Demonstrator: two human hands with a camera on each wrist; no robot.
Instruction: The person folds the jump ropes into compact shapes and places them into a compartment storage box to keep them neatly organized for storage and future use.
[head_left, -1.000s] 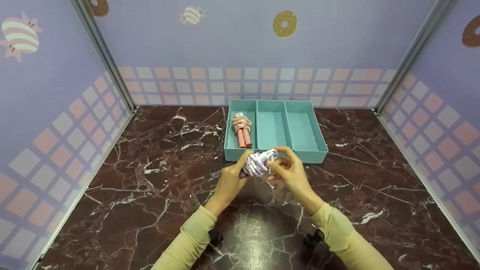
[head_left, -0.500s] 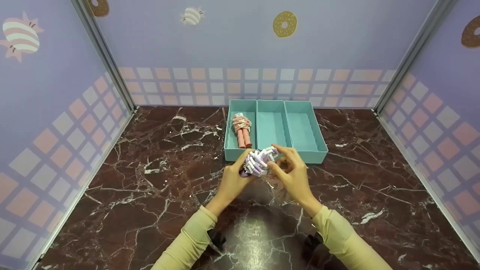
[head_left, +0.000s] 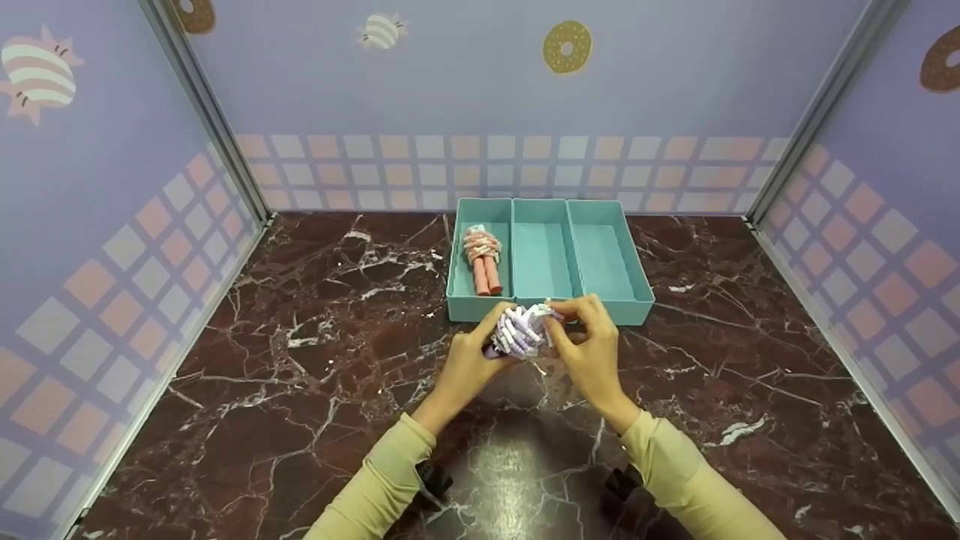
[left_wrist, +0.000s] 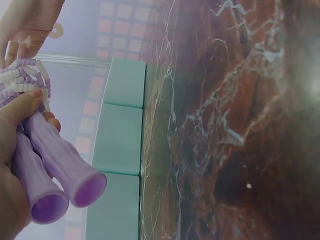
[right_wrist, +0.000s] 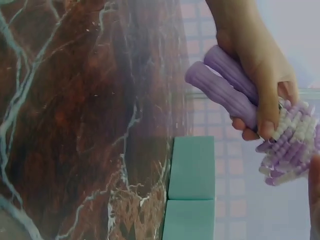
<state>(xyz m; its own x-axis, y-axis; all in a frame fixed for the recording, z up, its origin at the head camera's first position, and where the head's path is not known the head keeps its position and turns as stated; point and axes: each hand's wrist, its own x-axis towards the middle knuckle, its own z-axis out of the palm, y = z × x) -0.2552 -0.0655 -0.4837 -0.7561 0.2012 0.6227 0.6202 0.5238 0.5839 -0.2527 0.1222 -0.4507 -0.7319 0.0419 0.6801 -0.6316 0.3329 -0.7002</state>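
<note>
A bundled jump rope [head_left: 517, 334] with purple and white beads is held up over the near side of the tray. My left hand [head_left: 466, 364] grips it at the base of the beaded bundle. Two purple hollow handles [left_wrist: 65, 160] stick out of that grip in the left wrist view, side by side. My right hand [head_left: 596, 360] pinches the bundle's right end between thumb and forefinger. Seen from the right wrist, the beads [right_wrist: 290, 142] are wound in criss-cross wraps, and only a little of the right hand shows at the edge.
A teal tray [head_left: 551, 310] with three compartments stands behind the hands. Its left compartment holds a second bundled jump rope [head_left: 486, 259], with pink handles. Patterned panels [head_left: 480, 90] enclose the dark marbled table [head_left: 337, 420] at the back and sides.
My right thumb and forefinger have drawn together on the beaded end, which has dipped slightly. The left hand keeps its grip, and the tray and pink rope stay put.
</note>
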